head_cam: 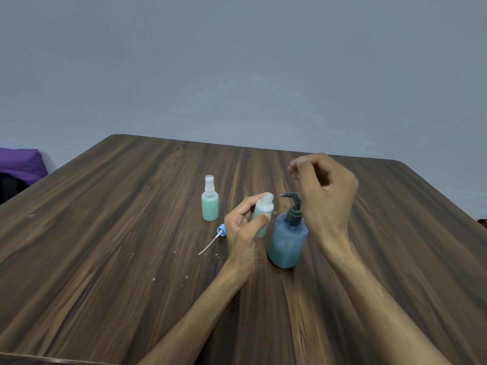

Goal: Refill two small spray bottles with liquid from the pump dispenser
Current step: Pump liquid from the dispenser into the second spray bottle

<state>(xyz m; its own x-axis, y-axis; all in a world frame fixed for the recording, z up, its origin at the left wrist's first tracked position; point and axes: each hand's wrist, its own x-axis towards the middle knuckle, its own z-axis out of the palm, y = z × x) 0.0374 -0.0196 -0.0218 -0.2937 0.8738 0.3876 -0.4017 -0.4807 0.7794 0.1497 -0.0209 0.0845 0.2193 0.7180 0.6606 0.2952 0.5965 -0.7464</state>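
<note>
My left hand (243, 225) grips a small open spray bottle (264, 209), its neck tilted toward the nozzle of the blue pump dispenser (288, 239), which stands on the wooden table (131, 233). My right hand (326, 191) hovers just above and behind the dark pump head (292, 197), fingers loosely curled, holding nothing. A second small spray bottle (210, 204) with green liquid and its clear sprayer on stands upright to the left. The blue spray cap with its dip tube (214, 237) lies on the table beside my left hand.
Small white crumbs dot the table near the dip tube. A purple object (21, 162) sits beyond the table's left edge, and a grey wall rises behind the far edge.
</note>
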